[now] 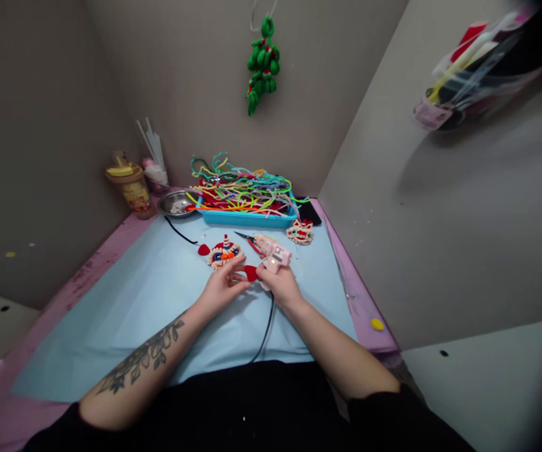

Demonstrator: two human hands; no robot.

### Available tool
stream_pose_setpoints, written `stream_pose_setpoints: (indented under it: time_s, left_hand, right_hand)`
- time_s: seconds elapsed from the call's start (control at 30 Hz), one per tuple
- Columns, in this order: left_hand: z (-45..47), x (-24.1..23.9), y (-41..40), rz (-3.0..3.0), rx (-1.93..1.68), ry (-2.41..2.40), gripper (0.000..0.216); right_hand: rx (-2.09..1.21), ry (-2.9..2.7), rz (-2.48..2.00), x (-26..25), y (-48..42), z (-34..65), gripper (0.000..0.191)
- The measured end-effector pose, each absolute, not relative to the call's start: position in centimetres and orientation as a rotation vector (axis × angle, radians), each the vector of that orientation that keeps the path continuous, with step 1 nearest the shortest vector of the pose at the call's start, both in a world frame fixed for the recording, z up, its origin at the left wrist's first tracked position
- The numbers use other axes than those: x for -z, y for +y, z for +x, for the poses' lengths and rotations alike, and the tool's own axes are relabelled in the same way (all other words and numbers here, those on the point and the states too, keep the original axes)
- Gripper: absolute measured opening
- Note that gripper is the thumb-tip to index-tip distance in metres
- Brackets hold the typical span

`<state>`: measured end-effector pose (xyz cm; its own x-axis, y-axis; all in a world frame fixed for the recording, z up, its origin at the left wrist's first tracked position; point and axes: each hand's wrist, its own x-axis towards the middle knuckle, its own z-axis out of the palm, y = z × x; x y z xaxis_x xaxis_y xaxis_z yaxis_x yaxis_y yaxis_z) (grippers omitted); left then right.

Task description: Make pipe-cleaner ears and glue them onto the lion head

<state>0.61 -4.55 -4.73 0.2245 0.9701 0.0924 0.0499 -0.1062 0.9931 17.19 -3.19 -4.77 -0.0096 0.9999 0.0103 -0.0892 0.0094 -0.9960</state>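
Note:
My left hand (223, 285) pinches a small red piece (251, 272) just above the light blue mat (148, 295). My right hand (278, 284) grips a pink glue gun (273, 253) right beside that piece; its black cord (265, 333) trails toward me. Just beyond my left hand lies a red, white and blue pipe-cleaner figure (224, 252), with another small red piece (204, 249) to its left. Scissors with a red handle (248, 240) lie behind the glue gun.
A blue tray (245, 218) heaped with coloured pipe cleaners stands at the back. Left of it are a metal bowl (177, 203) and a yellow-lidded cup (130, 185). A second small figure (300, 232) lies at the right. A green ornament (261, 63) hangs on the wall.

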Motion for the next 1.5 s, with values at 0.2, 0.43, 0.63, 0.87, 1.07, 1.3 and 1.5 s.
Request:
stream_pose_setpoints:
  time_s: [0.2,0.43,0.63,0.87,1.07,1.3,1.5]
  left_hand:
    - [0.6,4.6,-4.7,1.643,-1.126,1.14,0.05]
    - [0.6,4.1,-4.9,1.686,-1.119,1.176,0.038]
    - [0.6,4.3,-4.4,1.412,-1.166,1.132,0.049]
    - [0.7,3.1,-4.5,1.301,-1.067,1.205,0.027]
    - [0.6,3.1,-4.6,1.475,-1.152,1.284,0.017]
    - [0.6,3.2,-4.4,1.55,-1.171,1.302,0.014]
    - [0.7,3.2,-4.5,1.351,-1.004,1.228,0.02]
  right_hand:
    - [-1.422,-0.929,-1.072,3.7,-3.5,16.7,0.039]
    - [-1.498,-0.921,-1.007,3.7,-3.7,16.6,0.039]
    - [-1.384,-0.978,-1.024,4.1,-3.5,16.8,0.039]
    - [-1.21,-1.215,-1.13,4.8,-3.5,17.2,0.019]
    - [-1.182,-1.307,-1.176,4.7,-3.9,17.1,0.012]
    - [-1.209,-1.27,-1.166,5.1,-3.6,17.0,0.018]
    - [-1.292,-1.052,-1.105,4.7,-3.3,17.0,0.035]
